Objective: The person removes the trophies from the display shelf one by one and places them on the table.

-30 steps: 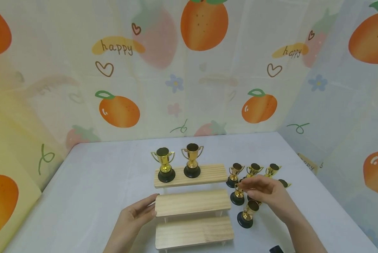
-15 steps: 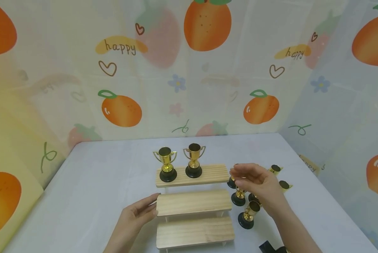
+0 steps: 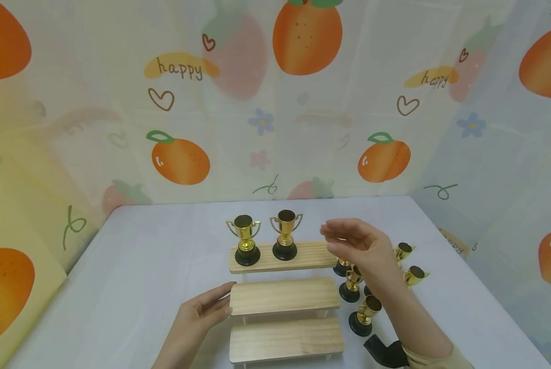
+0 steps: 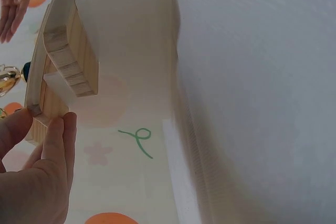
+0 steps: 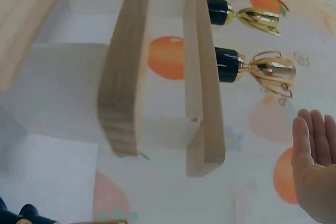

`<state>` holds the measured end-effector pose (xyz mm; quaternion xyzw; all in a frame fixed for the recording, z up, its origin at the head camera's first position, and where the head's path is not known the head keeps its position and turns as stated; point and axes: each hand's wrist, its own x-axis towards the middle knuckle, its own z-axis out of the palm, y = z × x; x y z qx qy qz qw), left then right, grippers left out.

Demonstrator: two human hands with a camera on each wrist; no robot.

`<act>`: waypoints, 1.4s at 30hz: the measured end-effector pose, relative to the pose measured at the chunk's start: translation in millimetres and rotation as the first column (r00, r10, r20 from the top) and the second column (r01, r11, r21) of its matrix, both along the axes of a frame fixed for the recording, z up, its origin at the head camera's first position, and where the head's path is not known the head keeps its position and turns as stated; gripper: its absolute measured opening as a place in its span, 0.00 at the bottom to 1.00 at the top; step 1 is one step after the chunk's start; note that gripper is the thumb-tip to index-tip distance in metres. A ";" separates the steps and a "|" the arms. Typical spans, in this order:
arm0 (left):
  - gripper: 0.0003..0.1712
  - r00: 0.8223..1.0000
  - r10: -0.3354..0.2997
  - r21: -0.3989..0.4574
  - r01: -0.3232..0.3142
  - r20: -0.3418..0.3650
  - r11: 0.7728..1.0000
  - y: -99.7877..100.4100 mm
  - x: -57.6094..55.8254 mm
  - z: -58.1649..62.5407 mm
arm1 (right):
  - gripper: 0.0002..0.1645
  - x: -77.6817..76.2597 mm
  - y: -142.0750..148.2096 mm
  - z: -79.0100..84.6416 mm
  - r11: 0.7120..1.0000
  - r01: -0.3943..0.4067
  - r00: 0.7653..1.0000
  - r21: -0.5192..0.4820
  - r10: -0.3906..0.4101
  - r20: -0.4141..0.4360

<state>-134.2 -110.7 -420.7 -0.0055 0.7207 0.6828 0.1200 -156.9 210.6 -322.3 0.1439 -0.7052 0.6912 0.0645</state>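
A three-tier wooden display stand (image 3: 284, 297) has pale boards on whitish supports. My left hand (image 3: 197, 315) pinches the left end of its middle board, thumb on one face and fingers on the other, as the left wrist view shows. Two gold trophy cups on black bases, a left trophy (image 3: 244, 241) and a right trophy (image 3: 285, 236), stand upright on the top board. My right hand (image 3: 360, 248) is raised beside that board's right end, its fingers extended leftward. Nothing shows in it in the right wrist view, where the hand (image 5: 317, 166) is apart from the trophies.
Several more trophies stand on the white table right of the stand, including a near trophy (image 3: 365, 315) and a far-right trophy (image 3: 414, 277). My right hand and forearm partly cover this group. A black strap (image 3: 386, 352) lies by the right sleeve. Fruit-printed cloth (image 3: 280, 128) surrounds the table.
My right hand has moved up and to the left, from over the trophy group to beside the top board. My left hand keeps its place on the middle board.
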 end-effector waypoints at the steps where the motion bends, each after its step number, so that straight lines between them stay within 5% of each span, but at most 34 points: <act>1: 0.33 1.000 -0.001 -0.001 0.001 -0.001 1.000 0.1 -0.1 0.1 | 0.21 -1.4 -2.0 1.3 1.000 0.010 1.000 -0.001 -0.010 0.001; 10: 0.32 1.000 0.005 -0.013 -0.005 -0.005 1.000 0.7 -0.5 0.6 | 0.22 -21.7 -22.3 10.8 0.996 0.038 0.999 -0.076 -0.040 -0.028; 21: 0.31 1.000 0.012 -0.018 -0.012 -0.011 1.000 0.7 -0.5 -0.4 | 0.27 -42.0 -41.7 10.4 0.998 0.037 0.998 -0.049 -0.035 0.044; 42: 0.33 1.000 0.000 -0.006 0.000 -0.008 1.000 0.5 0.0 -0.1 | 0.27 -50.5 -58.9 6.1 1.000 0.001 0.996 -0.026 0.001 0.084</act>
